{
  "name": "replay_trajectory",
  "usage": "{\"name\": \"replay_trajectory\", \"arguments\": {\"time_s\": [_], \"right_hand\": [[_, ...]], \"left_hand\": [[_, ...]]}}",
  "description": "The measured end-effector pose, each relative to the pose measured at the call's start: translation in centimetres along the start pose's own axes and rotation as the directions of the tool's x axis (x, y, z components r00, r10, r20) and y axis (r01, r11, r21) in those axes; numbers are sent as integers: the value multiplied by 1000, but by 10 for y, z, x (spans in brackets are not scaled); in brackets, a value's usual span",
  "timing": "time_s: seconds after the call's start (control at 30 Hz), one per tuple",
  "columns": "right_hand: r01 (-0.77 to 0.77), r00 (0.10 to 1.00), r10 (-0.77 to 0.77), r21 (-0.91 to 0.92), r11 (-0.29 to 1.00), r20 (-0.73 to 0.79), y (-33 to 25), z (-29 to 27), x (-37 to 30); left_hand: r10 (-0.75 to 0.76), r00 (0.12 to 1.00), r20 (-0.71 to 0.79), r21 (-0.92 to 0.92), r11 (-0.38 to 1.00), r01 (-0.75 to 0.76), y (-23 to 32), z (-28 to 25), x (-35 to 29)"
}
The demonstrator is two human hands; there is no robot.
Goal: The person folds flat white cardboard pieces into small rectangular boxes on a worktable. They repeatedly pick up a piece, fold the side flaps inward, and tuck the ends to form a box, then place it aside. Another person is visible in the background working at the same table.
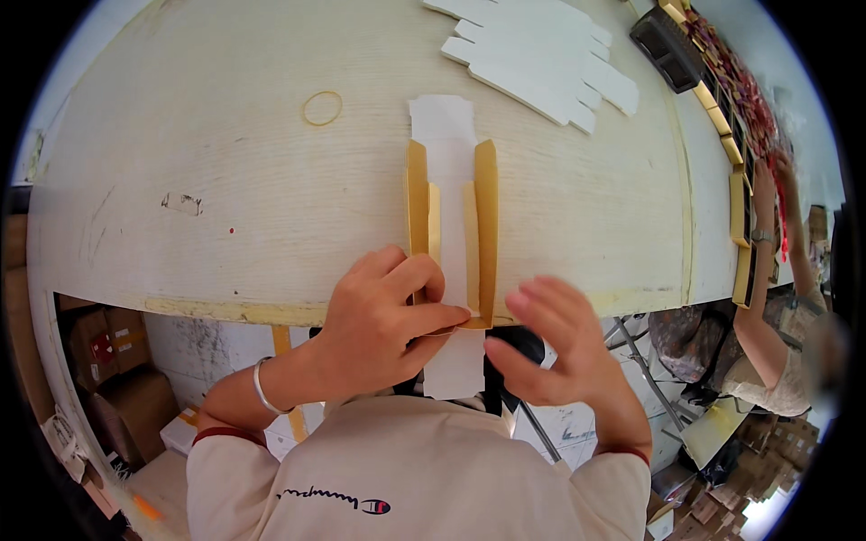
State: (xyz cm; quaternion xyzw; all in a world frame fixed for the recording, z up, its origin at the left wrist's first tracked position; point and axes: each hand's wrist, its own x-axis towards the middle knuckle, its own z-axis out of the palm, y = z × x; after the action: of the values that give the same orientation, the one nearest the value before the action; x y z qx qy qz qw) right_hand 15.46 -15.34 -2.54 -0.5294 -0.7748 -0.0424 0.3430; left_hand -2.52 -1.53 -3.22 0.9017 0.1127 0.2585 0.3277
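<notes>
In front of me at the table's near edge lies a partly folded carton [487, 225], gold outside and white inside, its two long sides standing up. A white end flap stretches flat at the far end, while another hangs over the edge toward me. My left hand [388, 302] is closed on the near left corner of the carton, index finger pressed along the near fold. Just right of that corner, my right hand [559, 343] is raised with fingers apart, slightly blurred, holding nothing.
A stack of flat white carton blanks [541, 59] lies at the far right of the table [225, 180]. A yellow rubber band [322, 108] rests at the far left. Beyond the right edge, another person's arms [767, 207] reach past gold boxes [741, 207] and a dark tray [667, 50].
</notes>
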Motion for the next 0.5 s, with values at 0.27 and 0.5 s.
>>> {"name": "replay_trajectory", "arguments": {"time_s": [0.27,0.5], "right_hand": [[-70,982,103,199,978,-161,-9,35,-17],[-163,980,195,384,909,-46,-2,23,8]], "left_hand": [[-43,997,71,-27,999,45,4,0,2],[-60,979,196,-354,926,128,4,-26,6]]}}
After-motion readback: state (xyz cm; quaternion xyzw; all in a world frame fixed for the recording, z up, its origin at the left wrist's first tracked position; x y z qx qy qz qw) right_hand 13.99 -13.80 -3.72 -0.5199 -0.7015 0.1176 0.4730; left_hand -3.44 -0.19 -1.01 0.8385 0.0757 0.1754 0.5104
